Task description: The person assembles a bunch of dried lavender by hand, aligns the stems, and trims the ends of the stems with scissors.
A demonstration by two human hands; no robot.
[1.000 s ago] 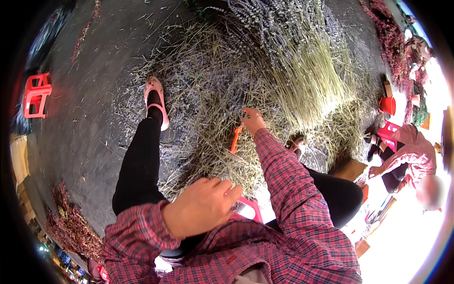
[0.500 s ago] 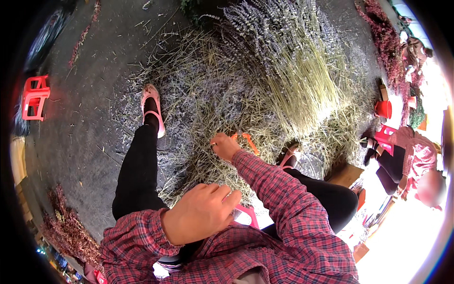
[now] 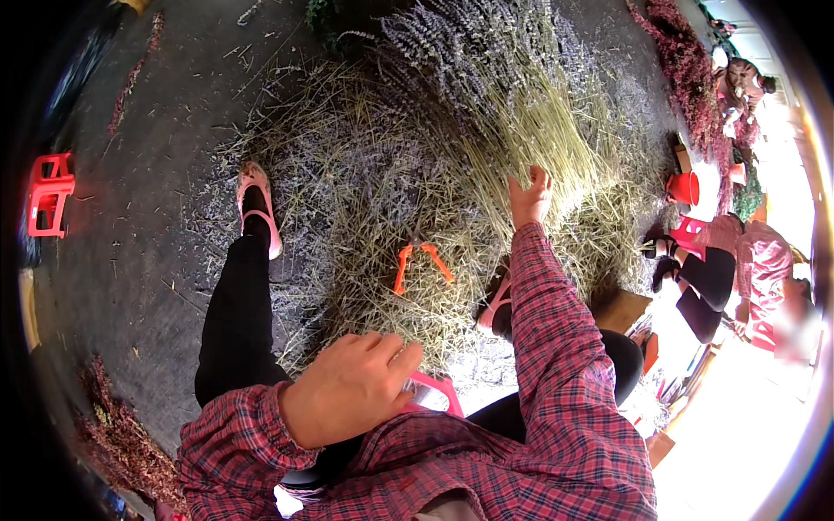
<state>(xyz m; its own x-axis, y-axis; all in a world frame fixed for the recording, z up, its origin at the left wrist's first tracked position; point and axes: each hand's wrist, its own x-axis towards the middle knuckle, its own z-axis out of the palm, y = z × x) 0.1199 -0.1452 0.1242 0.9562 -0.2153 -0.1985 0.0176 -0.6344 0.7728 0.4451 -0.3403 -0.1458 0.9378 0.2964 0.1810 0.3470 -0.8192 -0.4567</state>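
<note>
My right hand (image 3: 532, 201) reaches out to the cut ends of a big pile of dried lavender (image 3: 521, 113). Its thumb stands apart from the bent fingers, and no stem shows in its grip. Close to my lap, my left hand (image 3: 352, 391) is curled closed with its back up. The fingers hide whatever it may hold. A pair of cutters with spread orange handles (image 3: 401, 269) lies between my feet on loose stem scraps (image 3: 365, 286); its blades are hard to make out among the straw.
Pink shoes (image 3: 257, 200) flank the scraps. A red stool (image 3: 50, 195) stands far left. Dark red dried flowers (image 3: 122, 425) lie lower left, with more (image 3: 686, 78) at upper right. Right of me are a red bucket (image 3: 684, 187), a cardboard box (image 3: 621, 310) and a seated person (image 3: 764, 278).
My right hand has left the cutters and moved forward and right to the lavender stems. The cutters now lie uncovered on the scraps. My left hand keeps its curled pose.
</note>
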